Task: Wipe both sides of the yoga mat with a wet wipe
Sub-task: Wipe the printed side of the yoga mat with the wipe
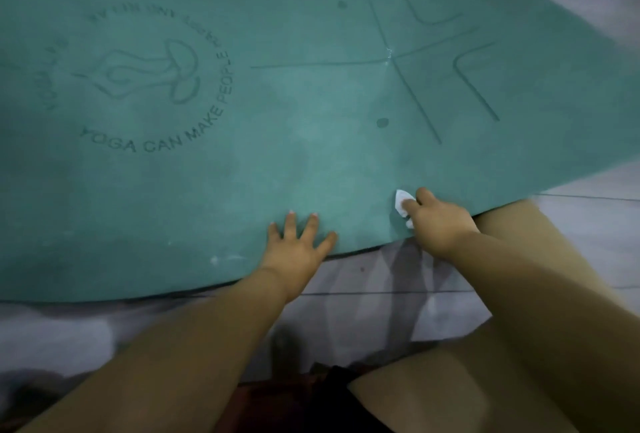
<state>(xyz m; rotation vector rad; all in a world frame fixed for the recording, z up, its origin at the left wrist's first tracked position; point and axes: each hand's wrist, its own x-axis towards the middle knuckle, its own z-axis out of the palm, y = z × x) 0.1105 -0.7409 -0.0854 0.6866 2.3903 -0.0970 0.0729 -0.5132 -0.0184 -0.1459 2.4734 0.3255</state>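
Observation:
A teal yoga mat [294,141] lies flat on the floor and fills most of the head view, printed side up with a round logo at the left and alignment lines at the right. My left hand [299,247] rests on the mat's near edge with its fingers spread and straight. My right hand [438,221] presses a small white wet wipe [401,202] against the mat close to that same edge, its fingers curled over the wipe. Most of the wipe is hidden under the fingers.
Pale tiled floor [588,221] shows along the mat's near edge and at the right. My bare knee and leg [519,346] sit beside the mat's near right edge. White fabric [52,339] lies at the lower left.

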